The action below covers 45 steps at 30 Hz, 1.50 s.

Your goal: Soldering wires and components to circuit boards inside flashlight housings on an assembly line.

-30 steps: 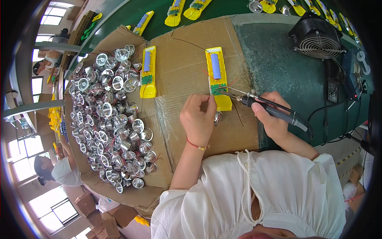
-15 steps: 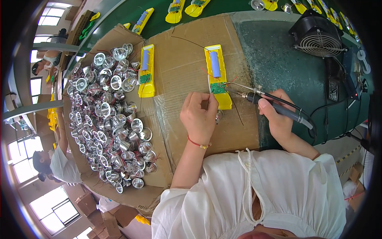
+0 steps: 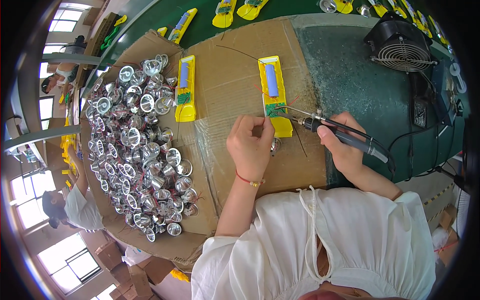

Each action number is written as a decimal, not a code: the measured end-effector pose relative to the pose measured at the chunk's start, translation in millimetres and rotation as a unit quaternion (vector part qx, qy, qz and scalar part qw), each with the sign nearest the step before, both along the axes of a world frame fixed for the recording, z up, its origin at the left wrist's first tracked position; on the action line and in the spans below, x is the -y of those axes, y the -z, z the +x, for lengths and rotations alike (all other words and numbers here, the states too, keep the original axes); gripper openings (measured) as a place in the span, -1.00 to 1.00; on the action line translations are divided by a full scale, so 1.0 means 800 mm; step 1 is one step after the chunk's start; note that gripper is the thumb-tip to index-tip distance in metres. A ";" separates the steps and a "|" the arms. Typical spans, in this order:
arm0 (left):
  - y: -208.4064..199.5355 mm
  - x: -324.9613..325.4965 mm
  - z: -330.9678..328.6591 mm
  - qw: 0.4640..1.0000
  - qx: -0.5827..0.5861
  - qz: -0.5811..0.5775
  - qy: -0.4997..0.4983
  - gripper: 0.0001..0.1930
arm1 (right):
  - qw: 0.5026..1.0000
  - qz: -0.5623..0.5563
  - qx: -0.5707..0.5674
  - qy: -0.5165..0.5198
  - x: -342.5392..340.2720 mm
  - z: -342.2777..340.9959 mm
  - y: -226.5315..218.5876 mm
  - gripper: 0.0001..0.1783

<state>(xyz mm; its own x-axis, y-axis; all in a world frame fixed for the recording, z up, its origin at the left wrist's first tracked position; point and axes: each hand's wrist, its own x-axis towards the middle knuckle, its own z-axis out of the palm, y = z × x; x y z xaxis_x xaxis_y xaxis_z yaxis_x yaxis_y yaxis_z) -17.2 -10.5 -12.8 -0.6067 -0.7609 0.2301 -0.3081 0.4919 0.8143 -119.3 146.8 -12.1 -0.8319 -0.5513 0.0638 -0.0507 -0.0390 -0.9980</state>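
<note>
The right hand [image 3: 346,152] grips the soldering iron [image 3: 357,143], tip close to the green board [image 3: 273,108] in the yellow casing [image 3: 283,131]; the left hand [image 3: 250,142] pinches beside it, on what I cannot tell; steady hands and brief contact should serve best.

a gathered, short-sleeved white blouse [image 3: 367,230] with dangling neck ties [image 3: 313,210] is worn with 1 red, gold-trimmed bracelet [image 3: 255,183].

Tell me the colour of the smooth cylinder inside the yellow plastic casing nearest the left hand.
The cylinder is purplish blue, best seen in the head view.
</note>
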 end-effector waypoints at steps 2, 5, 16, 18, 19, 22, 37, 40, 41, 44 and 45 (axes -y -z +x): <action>-0.003 -0.001 -0.001 0.999 0.014 0.032 -0.022 -0.89 | 1.000 -0.003 -0.001 0.015 -0.002 0.000 0.000 -0.84; 0.000 0.001 0.001 0.999 0.011 0.032 -0.018 -0.89 | 0.999 -0.025 0.029 0.030 -0.008 -0.003 -0.013 -0.82; -0.002 0.001 0.003 0.998 0.021 0.057 -0.029 -0.92 | 1.000 -0.007 0.015 0.027 -0.020 -0.005 -0.007 -0.84; -0.004 0.000 0.005 0.997 0.024 0.072 -0.029 -0.95 | 0.999 -0.009 0.030 0.024 -0.021 -0.005 -0.006 -0.83; -0.009 0.001 0.007 1.000 -0.002 0.004 -0.001 -0.95 | 0.999 -0.009 0.030 0.025 -0.022 -0.006 -0.006 -0.83; -0.018 -0.006 0.016 0.998 0.007 -0.043 0.048 -0.90 | 0.999 -0.028 0.022 0.007 -0.021 -0.004 -0.008 -0.83; -0.018 0.019 -0.009 0.980 0.149 0.042 0.124 -0.89 | 1.000 -0.003 -0.011 -0.004 -0.013 -0.003 -0.009 -0.84; -0.020 0.024 -0.010 0.976 0.166 0.055 0.132 -0.88 | 1.000 0.007 -0.028 -0.007 -0.014 -0.005 -0.004 -0.84; -0.020 0.025 -0.010 0.975 0.167 0.055 0.133 -0.88 | 0.999 0.003 -0.047 -0.011 -0.015 -0.005 -0.001 -0.84; -0.021 0.028 -0.011 0.973 0.165 0.072 0.143 -0.87 | 0.998 0.003 -0.069 -0.014 -0.014 -0.005 -0.003 -0.84; -0.020 0.029 -0.011 0.972 0.167 0.083 0.144 -0.87 | 0.997 0.007 -0.072 -0.014 -0.014 -0.004 -0.004 -0.84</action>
